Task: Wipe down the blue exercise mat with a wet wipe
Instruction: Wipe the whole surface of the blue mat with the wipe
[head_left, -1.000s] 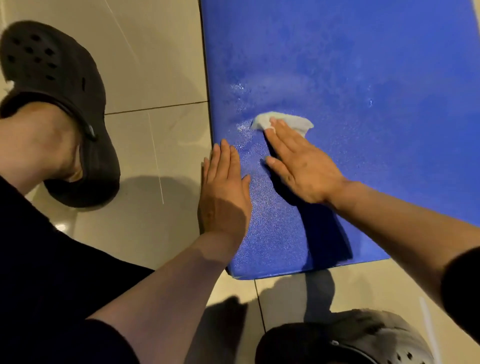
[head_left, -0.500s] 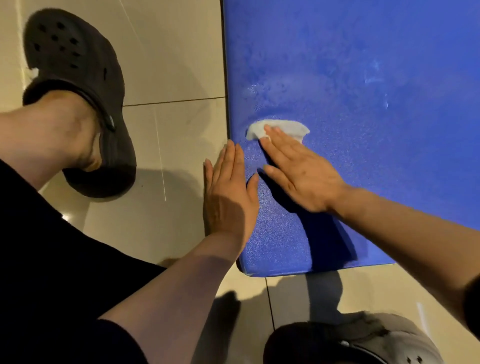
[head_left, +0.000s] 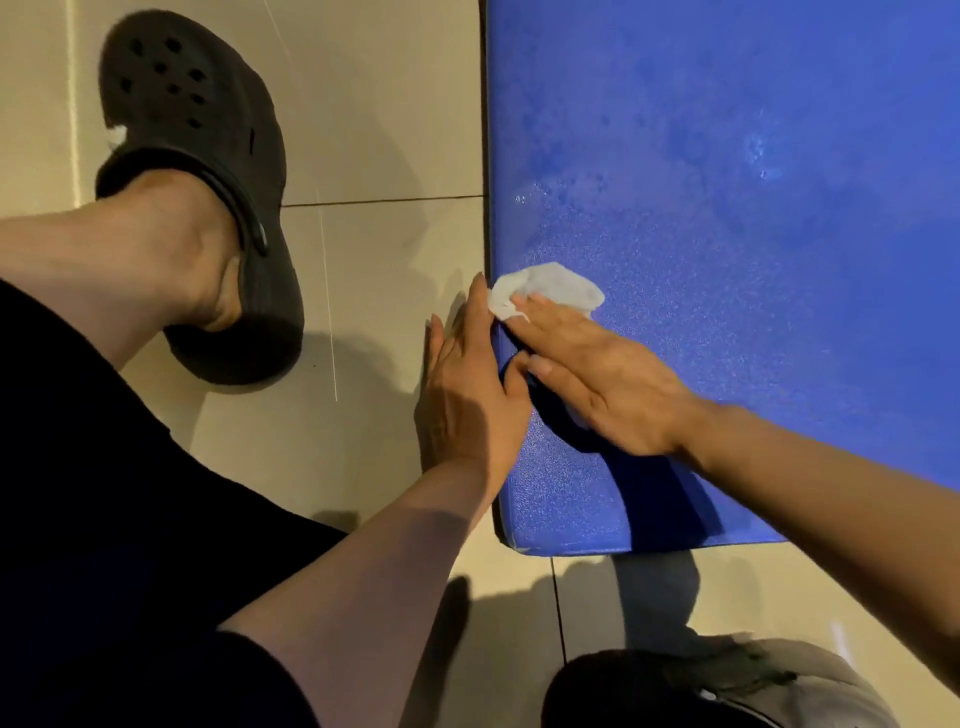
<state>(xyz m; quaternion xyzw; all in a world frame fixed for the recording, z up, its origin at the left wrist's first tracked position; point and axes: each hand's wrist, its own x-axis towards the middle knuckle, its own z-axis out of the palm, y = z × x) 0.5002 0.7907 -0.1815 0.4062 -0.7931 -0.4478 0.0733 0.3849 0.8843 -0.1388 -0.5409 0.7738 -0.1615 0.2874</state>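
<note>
The blue exercise mat (head_left: 727, 208) lies on the tiled floor and fills the right of the view; its near left corner is in front of me. A crumpled white wet wipe (head_left: 550, 291) sits at the mat's left edge. My right hand (head_left: 597, 379) presses on the wipe with straight fingers. My left hand (head_left: 467, 395) lies flat with straight fingers along the mat's left edge, partly on the floor, its thumb on the mat. Damp patches glisten on the mat above the wipe.
Beige floor tiles (head_left: 374, 130) surround the mat. My left foot in a black clog (head_left: 208, 171) stands to the left. Another dark clog (head_left: 701, 686) shows at the bottom right, close to the mat's near edge. My dark shorts cover the lower left.
My right hand has slid the wipe leftward and nearer, up to the mat's left edge beside my left fingertips. The view has shifted, so the mat sits further right.
</note>
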